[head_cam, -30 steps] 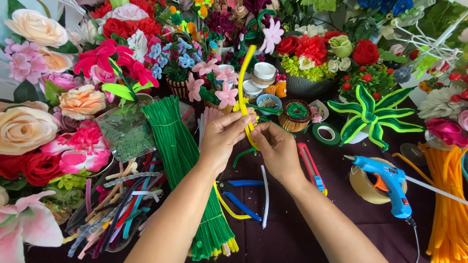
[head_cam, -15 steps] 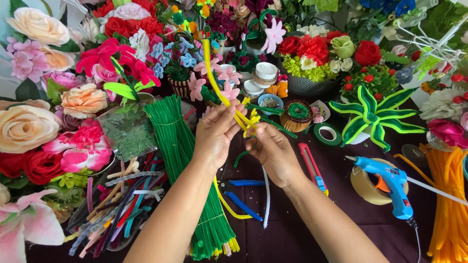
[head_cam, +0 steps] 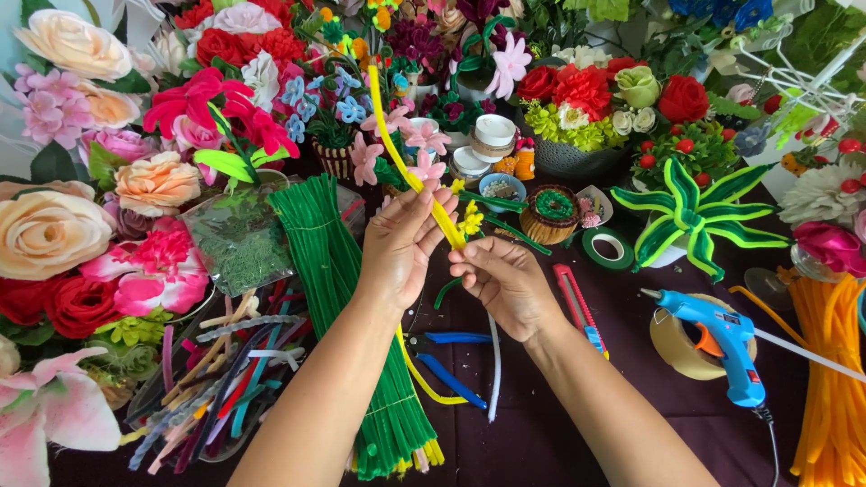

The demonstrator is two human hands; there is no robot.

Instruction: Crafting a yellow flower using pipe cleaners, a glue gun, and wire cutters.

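1. Both hands meet over the middle of the bench, and between them is a long fuzzy yellow pipe cleaner (head_cam: 397,153). Its long axis runs up and away, leaning toward the far left corner, with the free end high over the flowers.
2. Left hand (head_cam: 401,243) is closed around the stem low down, fingers curled, thumb pressing it. That is the higher grip of the two.
3. Right hand (head_cam: 505,284) sits just beside it, nearer the front edge, fingertips pinched narrow on the stem's lower end beside a small yellow fuzzy blossom (head_cam: 470,219). The two hands are almost touching.
4. A short green fuzzy piece (head_cam: 446,290) curls out beneath the hands; I cannot tell which hand has it.
5. On the dark cloth-covered bench (head_cam: 541,433): a thick bundle of green pipe cleaners (head_cam: 347,298) to the left, blue-handled pliers (head_cam: 446,361) directly under the wrists, a red utility knife (head_cam: 577,307) to the right.
6. Toward the right edge lie a blue glue gun (head_cam: 722,343) and a bundle of orange pipe cleaners (head_cam: 834,388).
7. Artificial flowers (head_cam: 108,207) crowd the left edge and the far edge.
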